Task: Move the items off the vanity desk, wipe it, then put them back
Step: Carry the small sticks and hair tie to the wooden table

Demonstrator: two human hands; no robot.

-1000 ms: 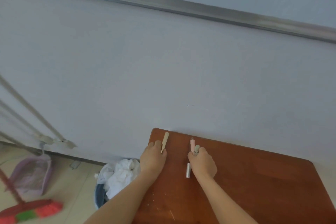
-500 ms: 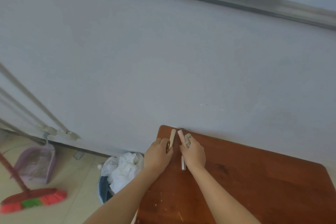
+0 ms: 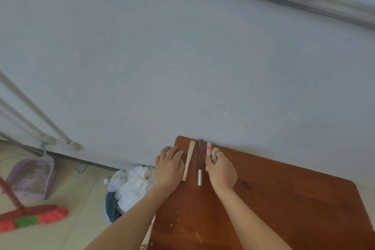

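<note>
A reddish-brown vanity desk (image 3: 284, 199) stands against the grey wall. At its far left corner lie a flat beige stick (image 3: 190, 156) and a slim dark tube with a silver cap (image 3: 200, 166), side by side and pointing at the wall. My left hand (image 3: 169, 166) rests on the desk's left edge with relaxed fingers, its thumb side against the beige stick. My right hand (image 3: 222, 169) lies just right of the dark tube. It grips a pink tube (image 3: 209, 148) and a small crumpled grey wad (image 3: 214, 152) in its curled fingers.
A blue bin (image 3: 110, 207) stuffed with white paper (image 3: 134, 182) stands on the floor left of the desk. Further left are a lilac dustpan (image 3: 32, 178) and a red broom (image 3: 32, 218). Metal poles (image 3: 36, 113) lean on the wall. Pale specks dot the desk's near part.
Both hands moved to the desk's far left corner. The beige stick and the dark silver-capped tube now lie flat on the desk; the left hand's fingers have relaxed beside the stick.
</note>
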